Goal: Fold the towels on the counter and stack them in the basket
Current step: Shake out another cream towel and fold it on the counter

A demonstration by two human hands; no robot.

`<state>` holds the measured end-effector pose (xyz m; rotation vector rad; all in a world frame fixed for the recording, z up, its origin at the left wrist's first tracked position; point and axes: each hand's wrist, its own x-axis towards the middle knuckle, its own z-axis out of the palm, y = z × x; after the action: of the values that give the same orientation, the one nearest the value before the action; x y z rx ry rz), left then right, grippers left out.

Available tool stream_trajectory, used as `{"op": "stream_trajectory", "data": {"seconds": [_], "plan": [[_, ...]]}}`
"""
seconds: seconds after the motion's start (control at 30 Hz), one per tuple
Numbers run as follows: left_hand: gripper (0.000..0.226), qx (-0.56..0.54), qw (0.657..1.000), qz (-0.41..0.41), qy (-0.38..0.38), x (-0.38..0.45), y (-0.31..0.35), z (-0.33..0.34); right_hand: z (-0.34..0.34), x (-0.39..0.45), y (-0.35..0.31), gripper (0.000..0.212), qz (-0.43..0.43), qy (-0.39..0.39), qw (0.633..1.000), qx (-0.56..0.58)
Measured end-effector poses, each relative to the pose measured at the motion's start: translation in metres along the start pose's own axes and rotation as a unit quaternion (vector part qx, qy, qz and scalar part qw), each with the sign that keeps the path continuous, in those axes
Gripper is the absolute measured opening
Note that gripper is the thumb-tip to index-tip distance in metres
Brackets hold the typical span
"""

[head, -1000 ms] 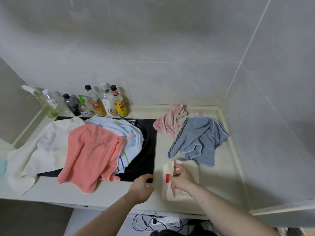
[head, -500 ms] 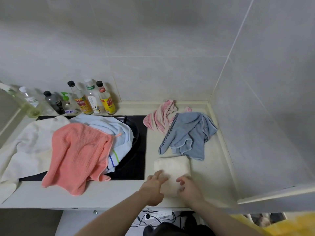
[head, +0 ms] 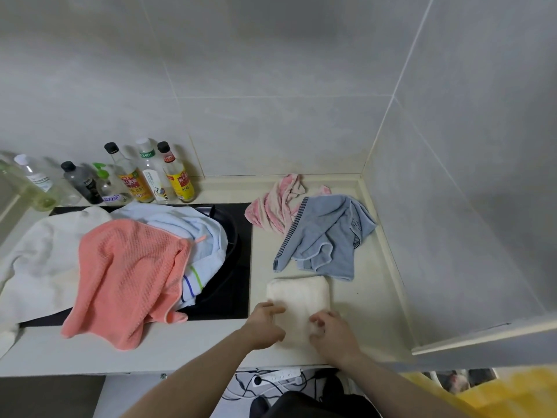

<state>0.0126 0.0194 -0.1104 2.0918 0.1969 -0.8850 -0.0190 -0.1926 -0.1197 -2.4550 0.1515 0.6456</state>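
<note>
A folded cream towel (head: 301, 297) lies on the counter (head: 370, 300) near its front edge. My left hand (head: 265, 324) rests on the towel's left side with its fingers stretched out. My right hand (head: 331, 331) sits on the near right corner, fingers curled into the cloth. Unfolded towels lie around: a blue-grey one (head: 325, 236) and a pink-and-white one (head: 277, 206) behind the cream towel, then a coral one (head: 126, 276), a light blue one (head: 193, 227) and a white one (head: 39, 267) over the hob. No basket is clearly recognisable.
Several bottles (head: 144, 176) stand along the back wall at the left. The black hob (head: 232, 294) lies left of the cream towel. Tiled walls close the counter at the back and right. A blurred yellow object (head: 506, 393) shows at the bottom right, below the counter edge.
One second ago my right hand was folding the cream towel over, a red tag showing. The towel now lies folded flat with both hands on its near end, slightly further apart.
</note>
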Motion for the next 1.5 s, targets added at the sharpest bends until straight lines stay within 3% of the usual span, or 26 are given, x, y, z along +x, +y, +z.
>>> {"op": "stream_trajectory", "data": {"seconds": [0.2, 0.43, 0.53, 0.73, 0.93, 1.0, 1.07, 1.17, 1.23, 1.33, 1.5], "plan": [[0.082, -0.03, 0.999, -0.005, -0.01, 0.002, 0.0, -0.008, 0.007, 0.007, -0.003, 0.047, -0.057, -0.014, 0.998, -0.014], [0.067, -0.075, 0.997, -0.004, 0.032, 0.002, 0.0, -0.013, 0.014, 0.01, 0.002, 0.047, -0.088, -0.007, 0.995, -0.041], [0.06, -0.096, 0.995, -0.022, 0.008, 0.006, -0.002, -0.005, 0.015, 0.009, 0.001, 0.044, -0.092, -0.009, 0.994, -0.061], [0.072, -0.1, 0.995, -0.03, 0.004, 0.014, 0.002, -0.001, 0.012, 0.008, 0.002, 0.049, -0.105, -0.026, 0.991, -0.081], [0.058, -0.155, 0.986, 0.016, 0.064, 0.01, 0.01, -0.013, 0.015, 0.007, 0.004, 0.052, -0.11, -0.022, 0.991, -0.077], [0.052, -0.125, 0.989, 0.013, 0.084, 0.006, 0.008, -0.013, 0.017, 0.007, 0.004, 0.053, -0.107, -0.022, 0.991, -0.08], [0.052, -0.017, 0.994, 0.025, 0.108, 0.003, 0.002, -0.009, 0.019, 0.008, 0.005, 0.053, -0.106, -0.024, 0.991, -0.084], [0.044, 0.206, 0.96, 0.114, 0.155, -0.006, -0.001, -0.002, 0.02, 0.009, 0.006, 0.053, -0.099, -0.017, 0.992, -0.071], [0.031, 0.277, 0.938, 0.184, 0.1, -0.012, -0.002, 0.007, 0.019, 0.009, 0.006, 0.053, -0.084, -0.015, 0.995, -0.05], [0.036, 0.317, 0.931, 0.18, 0.015, -0.015, -0.014, 0.016, 0.018, 0.008, 0.011, 0.053, -0.077, -0.029, 0.995, -0.058], [0.035, 0.3, 0.944, 0.134, -0.007, -0.014, -0.007, 0.011, 0.014, 0.01, 0.006, 0.053, -0.058, -0.05, 0.995, -0.06]]}}
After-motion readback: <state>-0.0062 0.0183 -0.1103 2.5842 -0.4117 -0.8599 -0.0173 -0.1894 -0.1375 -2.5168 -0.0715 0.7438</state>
